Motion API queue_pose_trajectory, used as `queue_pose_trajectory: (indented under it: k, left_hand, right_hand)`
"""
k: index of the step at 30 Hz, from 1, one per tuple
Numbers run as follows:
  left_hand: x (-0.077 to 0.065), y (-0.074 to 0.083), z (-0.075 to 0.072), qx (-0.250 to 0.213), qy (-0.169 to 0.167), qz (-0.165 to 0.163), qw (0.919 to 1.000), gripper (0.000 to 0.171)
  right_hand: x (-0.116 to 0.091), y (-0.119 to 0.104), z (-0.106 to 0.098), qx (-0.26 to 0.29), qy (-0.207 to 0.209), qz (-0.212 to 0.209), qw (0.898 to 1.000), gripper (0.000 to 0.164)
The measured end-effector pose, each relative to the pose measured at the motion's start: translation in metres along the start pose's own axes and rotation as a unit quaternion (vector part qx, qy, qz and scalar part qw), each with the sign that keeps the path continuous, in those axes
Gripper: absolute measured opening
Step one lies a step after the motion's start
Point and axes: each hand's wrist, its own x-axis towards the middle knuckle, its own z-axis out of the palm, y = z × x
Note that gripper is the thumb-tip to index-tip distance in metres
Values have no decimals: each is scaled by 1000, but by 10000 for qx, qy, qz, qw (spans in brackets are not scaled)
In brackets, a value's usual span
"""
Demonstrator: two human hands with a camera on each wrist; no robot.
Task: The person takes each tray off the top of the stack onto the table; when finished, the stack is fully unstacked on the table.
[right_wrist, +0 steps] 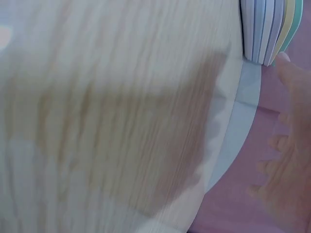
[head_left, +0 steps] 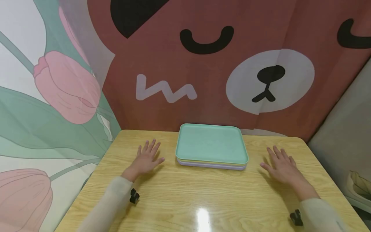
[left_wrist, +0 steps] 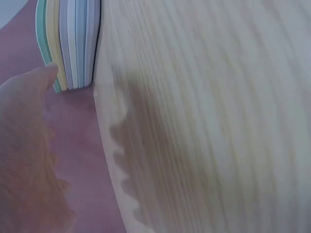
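A stack of several shallow rectangular trays (head_left: 211, 143) lies at the far middle of the wooden table, mint green on top with yellow and lilac edges below. The wrist views show the layered edges of the tray stack (left_wrist: 73, 43) more closely. To its left, my left hand (head_left: 145, 162) is held over the table with fingers spread, apart from the trays. My right hand (head_left: 285, 169) is on the other side, fingers also spread, and touches no tray. Both hands cast shadows on the wood. Neither holds anything.
The wooden table (head_left: 179, 199) ends at a wall hanging (head_left: 162, 112) with a bear face. A tulip-patterned curtain (head_left: 69, 90) borders the left side. At the right, beyond the table edge, stands a pale container (head_left: 357, 190). Small black devices sit at both wrists.
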Motion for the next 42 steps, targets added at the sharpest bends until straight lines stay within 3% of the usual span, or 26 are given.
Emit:
queue_pose_trajectory:
  k: [8, 22, 34, 42]
  left_hand:
    - [6, 15, 1, -35, -92, 70, 9999, 82]
    - [28, 44, 5, -304, 113, 227, 9992, 75]
    - [47, 80, 4, -894, 397, -229, 9949, 69]
    - [58, 87, 12, -1191, 386, -614, 9902, 67]
  right_hand:
    - [11, -12, 2, -48, -39, -46, 10000, 86]
    - [27, -39, -1, 63, 213, -342, 9992, 72]
    - [42, -55, 9, 433, 109, -259, 9987, 69]
    - [49, -60, 15, 817, -11, -124, 9966, 67]
